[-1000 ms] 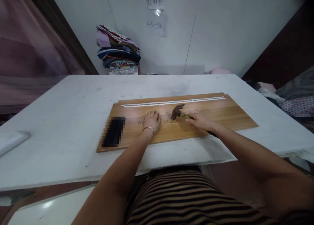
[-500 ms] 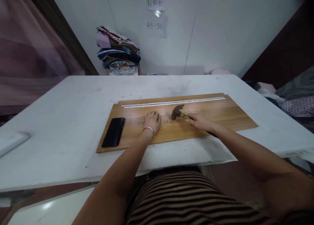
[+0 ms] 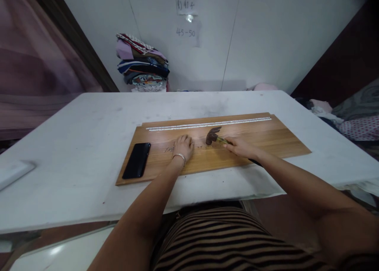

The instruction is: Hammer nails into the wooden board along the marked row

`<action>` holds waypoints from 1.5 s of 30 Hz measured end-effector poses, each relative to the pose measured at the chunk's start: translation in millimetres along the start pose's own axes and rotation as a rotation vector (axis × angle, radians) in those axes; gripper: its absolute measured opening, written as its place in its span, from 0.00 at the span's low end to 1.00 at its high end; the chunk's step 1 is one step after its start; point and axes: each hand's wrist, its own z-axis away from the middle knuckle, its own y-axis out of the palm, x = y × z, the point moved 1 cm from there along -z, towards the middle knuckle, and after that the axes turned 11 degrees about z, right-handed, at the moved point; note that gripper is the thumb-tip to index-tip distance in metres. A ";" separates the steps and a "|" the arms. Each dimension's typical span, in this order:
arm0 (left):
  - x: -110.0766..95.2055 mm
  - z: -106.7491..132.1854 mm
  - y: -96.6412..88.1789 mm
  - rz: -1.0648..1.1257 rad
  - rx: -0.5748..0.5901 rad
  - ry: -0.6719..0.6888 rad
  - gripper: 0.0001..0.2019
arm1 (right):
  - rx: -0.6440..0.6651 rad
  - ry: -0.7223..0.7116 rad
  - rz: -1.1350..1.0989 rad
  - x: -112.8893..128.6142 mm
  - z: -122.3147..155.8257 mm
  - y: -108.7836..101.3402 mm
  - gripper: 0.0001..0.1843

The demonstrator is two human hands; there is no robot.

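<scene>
My right hand (image 3: 238, 147) is closed around the handle of a claw hammer (image 3: 212, 136). The hammer's rusty brown head sits over the middle of a wooden board (image 3: 260, 139), its claw pointing away from me. Whether the head touches the wood I cannot tell. To its left, my left hand (image 3: 183, 145) lies palm down on the board with its fingers stretched forward; whatever is under the palm is hidden. Several loose nails (image 3: 168, 149) lie just left of that hand. Small dark spots, too tiny to name, dot the wood between the hand and the hammer.
A black phone (image 3: 136, 160) lies on the board's left end. Two white measuring strips (image 3: 207, 124) run along its far side. The board rests on a white table (image 3: 74, 144). Folded clothes (image 3: 143, 62) are stacked at the back, against a wall bearing paper notes (image 3: 186, 32).
Both hands and the hammer stay in nearly the same place on the board. The whole view has shifted very slightly.
</scene>
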 end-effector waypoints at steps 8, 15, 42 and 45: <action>-0.4 -0.3 0.6 0.059 -0.019 0.005 0.15 | -0.047 -0.014 -0.008 1.5 2.3 -3.3 0.09; -3.4 2.9 -18.8 0.377 -0.119 -0.020 0.15 | -0.110 0.097 -0.261 8.5 -1.5 6.2 0.09; -65.0 24.6 -97.2 1.090 0.103 -0.446 0.20 | -0.319 0.555 0.345 -129.4 -37.6 -25.4 0.24; -62.8 28.0 -82.2 1.024 0.156 -0.462 0.20 | -0.253 0.742 0.380 -155.6 -27.2 -7.7 0.31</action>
